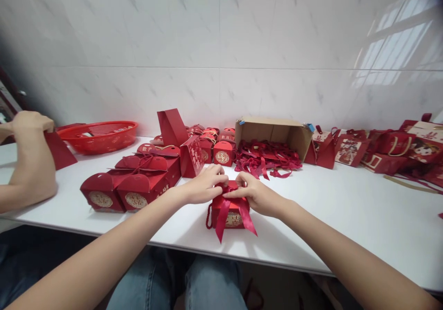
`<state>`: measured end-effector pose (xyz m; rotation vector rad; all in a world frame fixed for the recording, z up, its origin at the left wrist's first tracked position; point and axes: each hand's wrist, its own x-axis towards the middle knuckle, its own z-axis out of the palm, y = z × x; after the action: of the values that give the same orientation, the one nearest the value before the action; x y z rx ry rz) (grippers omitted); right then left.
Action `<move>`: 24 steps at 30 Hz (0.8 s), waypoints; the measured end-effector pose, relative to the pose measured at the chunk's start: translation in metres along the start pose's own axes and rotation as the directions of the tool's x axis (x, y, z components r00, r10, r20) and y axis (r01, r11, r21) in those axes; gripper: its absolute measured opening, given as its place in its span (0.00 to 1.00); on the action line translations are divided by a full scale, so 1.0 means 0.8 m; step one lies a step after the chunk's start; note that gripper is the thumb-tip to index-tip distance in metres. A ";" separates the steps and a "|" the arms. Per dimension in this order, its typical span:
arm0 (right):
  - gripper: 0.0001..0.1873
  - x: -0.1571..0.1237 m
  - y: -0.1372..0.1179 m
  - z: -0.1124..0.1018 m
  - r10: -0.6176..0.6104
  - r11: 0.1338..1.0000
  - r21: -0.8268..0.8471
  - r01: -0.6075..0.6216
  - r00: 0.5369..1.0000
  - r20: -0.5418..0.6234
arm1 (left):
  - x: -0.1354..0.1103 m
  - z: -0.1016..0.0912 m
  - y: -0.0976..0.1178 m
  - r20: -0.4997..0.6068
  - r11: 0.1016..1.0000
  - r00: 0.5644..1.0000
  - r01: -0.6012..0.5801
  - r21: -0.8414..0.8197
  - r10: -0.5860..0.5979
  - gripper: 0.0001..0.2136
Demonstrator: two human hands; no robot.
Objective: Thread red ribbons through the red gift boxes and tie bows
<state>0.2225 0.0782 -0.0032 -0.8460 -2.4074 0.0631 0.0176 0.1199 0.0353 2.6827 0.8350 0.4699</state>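
Note:
A small red gift box [221,218] with gold lettering stands near the table's front edge, directly before me. A shiny crimson ribbon [246,215] is tied on its top, with two tails hanging down the front. From the left, my left hand [207,184] pinches at the ribbon's knot. On the other side my right hand [254,192] has thumb and finger closed on the ribbon, close to the left fingertips. The knot itself is partly hidden by my fingers. A dark red cord handle [208,217] hangs at the box's left side.
Several red boxes [138,185] stand left of my hands. An open cardboard box [290,132] spills red ribbons [268,155] behind. A red plastic basket [100,137] sits at the back left, near another person's arm [32,162]. Printed gift bags [351,148] line the right.

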 end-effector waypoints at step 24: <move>0.11 -0.016 -0.002 0.003 0.085 0.996 0.006 -0.085 0.973 -0.214 | 0.002 0.039 0.016 -0.271 0.949 0.946 0.090 -0.302 -0.176 0.11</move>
<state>0.2283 0.0695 -0.0114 -0.9089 -2.1704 0.0008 0.0373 0.1056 0.0120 2.3041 0.9410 0.9009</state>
